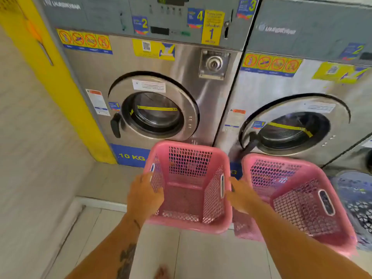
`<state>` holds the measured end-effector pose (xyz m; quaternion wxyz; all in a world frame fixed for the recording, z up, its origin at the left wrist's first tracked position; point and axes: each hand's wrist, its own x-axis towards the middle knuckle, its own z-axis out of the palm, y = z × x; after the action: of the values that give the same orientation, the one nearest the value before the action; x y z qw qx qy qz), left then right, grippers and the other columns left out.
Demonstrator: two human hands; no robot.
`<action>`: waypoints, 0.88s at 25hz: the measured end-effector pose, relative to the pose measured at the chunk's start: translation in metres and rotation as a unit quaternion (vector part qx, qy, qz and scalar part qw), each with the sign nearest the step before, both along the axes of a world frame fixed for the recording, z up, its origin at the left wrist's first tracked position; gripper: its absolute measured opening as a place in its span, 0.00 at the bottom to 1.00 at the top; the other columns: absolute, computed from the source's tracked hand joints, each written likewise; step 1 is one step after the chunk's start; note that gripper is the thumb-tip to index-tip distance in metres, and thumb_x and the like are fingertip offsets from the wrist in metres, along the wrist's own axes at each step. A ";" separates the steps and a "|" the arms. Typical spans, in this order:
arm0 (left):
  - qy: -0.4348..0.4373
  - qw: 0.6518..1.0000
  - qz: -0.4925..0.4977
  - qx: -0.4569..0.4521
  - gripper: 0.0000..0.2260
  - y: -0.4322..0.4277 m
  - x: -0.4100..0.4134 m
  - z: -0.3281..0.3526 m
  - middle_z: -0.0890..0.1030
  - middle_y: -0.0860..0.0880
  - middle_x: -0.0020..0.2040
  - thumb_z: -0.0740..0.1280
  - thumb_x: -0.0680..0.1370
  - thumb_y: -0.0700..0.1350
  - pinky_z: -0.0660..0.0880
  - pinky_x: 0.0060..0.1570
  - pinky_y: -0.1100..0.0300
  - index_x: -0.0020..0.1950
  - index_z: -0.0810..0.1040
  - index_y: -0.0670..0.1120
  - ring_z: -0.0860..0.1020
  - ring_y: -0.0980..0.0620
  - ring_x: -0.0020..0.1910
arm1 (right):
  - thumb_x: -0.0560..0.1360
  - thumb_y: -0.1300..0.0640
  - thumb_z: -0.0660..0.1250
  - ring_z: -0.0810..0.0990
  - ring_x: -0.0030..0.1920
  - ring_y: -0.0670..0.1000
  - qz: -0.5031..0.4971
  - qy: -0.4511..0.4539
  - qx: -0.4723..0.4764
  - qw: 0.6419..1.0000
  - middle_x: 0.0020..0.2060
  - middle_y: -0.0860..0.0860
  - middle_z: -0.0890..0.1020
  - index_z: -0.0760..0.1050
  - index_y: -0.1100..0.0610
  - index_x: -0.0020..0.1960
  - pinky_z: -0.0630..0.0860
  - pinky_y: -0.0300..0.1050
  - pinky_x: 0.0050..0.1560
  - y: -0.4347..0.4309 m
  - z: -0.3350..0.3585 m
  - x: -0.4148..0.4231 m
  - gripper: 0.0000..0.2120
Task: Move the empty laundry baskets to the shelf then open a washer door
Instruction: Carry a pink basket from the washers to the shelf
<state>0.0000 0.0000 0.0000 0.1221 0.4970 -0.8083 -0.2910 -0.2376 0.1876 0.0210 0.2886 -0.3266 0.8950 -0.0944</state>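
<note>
Left hand (144, 196) grips rim of rectangular pink plastic lattice basket (187, 143); right hand (240, 196) beside second basket (281, 159), grip indeterminable.

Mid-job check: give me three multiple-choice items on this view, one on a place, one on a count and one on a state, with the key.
1. Where is the left hand?
A on a washer handle
B on the left side of the left pink basket
C flat on the floor

2. How many pink baskets show?
A one
B two
C four

3. The left washer door is:
A shut
B swung wide open
C taken off

Key:
1 B: its fingers grip that basket's left wall.
2 B: the right pink basket sits beside the first.
3 A: the door lies flush in its round frame.
</note>
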 end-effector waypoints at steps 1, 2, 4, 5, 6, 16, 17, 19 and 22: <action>-0.012 1.000 0.000 -0.010 0.22 -0.020 -0.005 -0.016 0.74 0.43 0.59 0.66 0.71 0.49 0.73 0.55 0.45 0.64 0.73 0.47 0.74 0.38 0.56 | 0.74 0.54 0.57 0.74 0.60 0.64 -0.009 0.003 0.013 1.000 0.63 0.61 0.71 0.56 0.52 0.75 0.73 0.57 0.59 -0.017 -0.016 -0.003 0.30; -0.032 0.999 0.000 -0.031 0.23 -0.037 -0.011 -0.033 0.73 0.43 0.60 0.66 0.70 0.49 0.73 0.55 0.45 0.65 0.73 0.47 0.73 0.38 0.57 | 0.74 0.54 0.58 0.74 0.61 0.64 -0.028 0.010 0.008 1.000 0.65 0.61 0.70 0.57 0.51 0.75 0.72 0.57 0.60 -0.031 -0.036 -0.010 0.30; -0.082 0.996 -0.020 -0.030 0.26 -0.068 -0.020 -0.072 0.69 0.42 0.66 0.67 0.70 0.49 0.71 0.56 0.44 0.67 0.70 0.48 0.71 0.37 0.60 | 0.74 0.54 0.60 0.73 0.63 0.64 -0.072 0.007 0.010 0.997 0.68 0.61 0.67 0.60 0.48 0.75 0.71 0.56 0.63 -0.049 -0.072 -0.016 0.29; -0.104 0.994 -0.026 -0.020 0.27 -0.079 -0.023 -0.091 0.67 0.41 0.69 0.67 0.70 0.49 0.70 0.58 0.43 0.69 0.68 0.49 0.69 0.37 0.62 | 0.74 0.54 0.61 0.71 0.65 0.65 -0.093 0.004 0.017 0.996 0.71 0.61 0.64 0.60 0.47 0.75 0.69 0.57 0.66 -0.055 -0.087 -0.019 0.29; -0.120 0.992 -0.030 -0.010 0.29 -0.090 -0.024 -0.109 0.65 0.41 0.71 0.67 0.70 0.48 0.69 0.59 0.42 0.70 0.66 0.50 0.67 0.36 0.65 | 0.74 0.54 0.61 0.68 0.68 0.66 -0.106 0.000 0.026 0.994 0.73 0.61 0.60 0.58 0.46 0.75 0.66 0.58 0.68 -0.059 -0.102 -0.022 0.31; 0.061 0.997 -0.041 -0.017 0.32 -0.110 -0.019 -0.178 0.71 0.41 0.68 0.61 0.69 0.28 0.73 0.59 0.46 0.73 0.70 0.44 0.73 0.39 0.61 | 0.68 0.56 0.68 0.78 0.49 0.60 -0.186 -0.016 0.029 0.982 0.72 0.57 0.58 0.65 0.49 0.71 0.76 0.52 0.55 -0.067 -0.154 -0.044 0.32; 0.062 0.997 -0.037 -0.015 0.32 -0.108 -0.019 -0.176 0.71 0.42 0.68 0.61 0.68 0.28 0.75 0.58 0.48 0.72 0.70 0.45 0.74 0.40 0.61 | 0.68 0.57 0.68 0.78 0.47 0.58 -0.184 -0.017 0.032 0.982 0.71 0.58 0.60 0.66 0.50 0.71 0.75 0.48 0.52 -0.065 -0.155 -0.044 0.32; 0.061 0.997 -0.040 -0.025 0.34 -0.105 -0.013 -0.170 0.73 0.44 0.67 0.62 0.66 0.28 0.75 0.52 0.51 0.71 0.72 0.46 0.76 0.42 0.58 | 0.67 0.58 0.70 0.79 0.46 0.58 -0.179 -0.025 0.038 0.983 0.67 0.61 0.69 0.67 0.51 0.71 0.71 0.41 0.43 -0.058 -0.152 -0.042 0.33; 0.036 0.998 -0.032 -0.034 0.35 -0.094 0.009 -0.155 0.73 0.47 0.65 0.62 0.66 0.29 0.77 0.48 0.50 0.72 0.71 0.49 0.77 0.43 0.55 | 0.66 0.61 0.70 0.80 0.39 0.55 -0.166 -0.036 0.014 0.985 0.53 0.61 0.78 0.69 0.49 0.71 0.71 0.39 0.31 -0.042 -0.139 -0.025 0.34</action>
<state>0.0093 -0.0941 -0.1549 0.1579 0.4556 -0.8285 -0.2848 -0.2624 0.1460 -0.1183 0.3053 -0.1661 0.9271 -0.1404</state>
